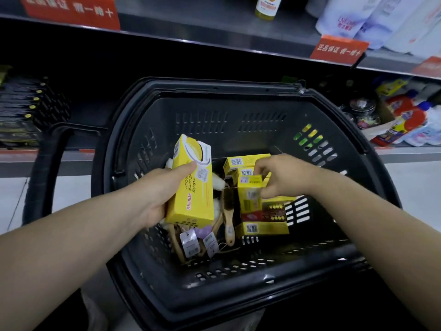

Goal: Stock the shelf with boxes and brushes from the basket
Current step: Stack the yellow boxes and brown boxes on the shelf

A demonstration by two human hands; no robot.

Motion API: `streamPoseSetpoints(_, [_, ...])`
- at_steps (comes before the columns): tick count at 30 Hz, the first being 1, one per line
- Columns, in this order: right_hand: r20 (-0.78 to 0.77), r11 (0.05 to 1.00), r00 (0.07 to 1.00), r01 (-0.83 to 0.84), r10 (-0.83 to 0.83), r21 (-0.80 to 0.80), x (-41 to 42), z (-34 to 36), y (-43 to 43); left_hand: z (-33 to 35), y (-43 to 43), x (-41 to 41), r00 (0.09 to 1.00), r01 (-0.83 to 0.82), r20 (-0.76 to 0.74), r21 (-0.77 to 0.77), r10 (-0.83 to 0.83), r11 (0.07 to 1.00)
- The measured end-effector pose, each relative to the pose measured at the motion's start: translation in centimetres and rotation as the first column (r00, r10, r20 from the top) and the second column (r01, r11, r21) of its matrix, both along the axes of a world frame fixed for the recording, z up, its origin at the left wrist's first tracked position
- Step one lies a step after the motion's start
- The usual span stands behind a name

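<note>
Yellow cardboard: a tall box stands nearly upright in our left hand, thumb and fingers wrapped round it. It is raised over the black plastic basket, likely parked while we gather a second. Our right hand pinches a smaller yellow box among the stack inside. Wooden-handled brushes lie at the bottom; grey metal shelf beyond.

- One camera, worn on my head, looks forward and down into the basket.
- It sits close above the basket, which fills the middle of the view.
- My left forearm and right forearm reach in from the bottom corners.
- Beyond the basket, the shelf crosses the top.
</note>
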State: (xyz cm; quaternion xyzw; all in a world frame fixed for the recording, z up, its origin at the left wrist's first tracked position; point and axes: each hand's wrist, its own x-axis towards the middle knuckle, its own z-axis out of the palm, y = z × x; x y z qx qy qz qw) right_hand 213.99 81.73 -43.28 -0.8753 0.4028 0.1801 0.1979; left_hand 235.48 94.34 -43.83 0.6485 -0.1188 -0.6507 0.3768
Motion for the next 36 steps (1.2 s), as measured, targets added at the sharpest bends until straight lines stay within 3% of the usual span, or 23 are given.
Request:
streamPoseSetpoints(1, [0.176,0.996,0.980,0.089,-0.090,0.013,-0.1,1.9,1.0,0.0,0.0,0.0,1.000,-0.014,0.003,0.006,0.014,1.000])
streamPoseSetpoints(3, [0.478,0.977,0.854,0.204,-0.205,0.055,0.0,4.1,3.7,0.1,0.1,-0.1,0.999,-0.044,-0.010,0.005,0.044,0.999])
streamPoseSetpoints(5, [0.658,0.973,0.728,0.231,-0.191,0.026,0.6,4.4,6.6,0.4,0.0,-0.2,0.996,-0.076,-0.037,-0.003,0.076,0.997])
streamPoseSetpoints(6, [0.693,0.977,0.710,0.211,-0.127,-0.038,1.0,4.1,7.6,0.6,-0.1,-0.2,0.994,-0.098,-0.058,-0.012,0.097,0.995])
streamPoseSetpoints(9, [0.657,0.972,0.751,0.095,0.071,-0.214,2.0,2.7,8.9,1.1,-0.2,-0.2,0.979,-0.112,-0.176,-0.054,0.101,0.992])
streamPoseSetpoints(13, [0.680,0.987,0.727,0.016,0.097,-0.159,2.5,1.2,9.3,1.1,0.0,0.0,0.974,-0.034,-0.226,-0.125,0.005,0.992])
streamPoseSetpoints(16, [0.725,0.991,0.683,-0.013,-0.088,0.132,2.8,1.1,9.3,0.9,0.0,0.1,0.979,-0.062,-0.201,-0.128,0.036,0.990])
streamPoseSetpoints(19, [0.693,0.867,0.581,0.047,-0.428,0.496,3.6,1.3,9.4,0.4,-0.2,0.0,0.992,-0.064,-0.119,-0.163,0.044,0.985])
streamPoseSetpoints(24, [0.643,0.821,0.530,0.218,-0.553,0.527,5.0,0.9,9.2,0.2,-0.3,-0.6,0.999,-0.033,-0.022,-0.192,0.030,0.981])
streamPoseSetpoints(28, [0.545,0.700,0.477,0.246,-0.690,0.671,4.9,0.6,8.3,-0.1,-0.6,-0.5,0.999,-0.037,-0.031,-0.178,0.032,0.983])
streamPoseSetpoints(33, [0.305,0.346,0.212,0.197,-0.928,0.917,4.5,1.4,6.8,-0.6,-0.9,-0.3,0.999,-0.046,-0.006,-0.125,0.046,0.991])
streamPoseSetpoints(36, [0.269,0.287,0.150,0.117,-0.951,0.951,4.0,2.5,6.2,-0.6,-1.0,-0.3,0.999,-0.040,-0.007,-0.132,0.039,0.990])
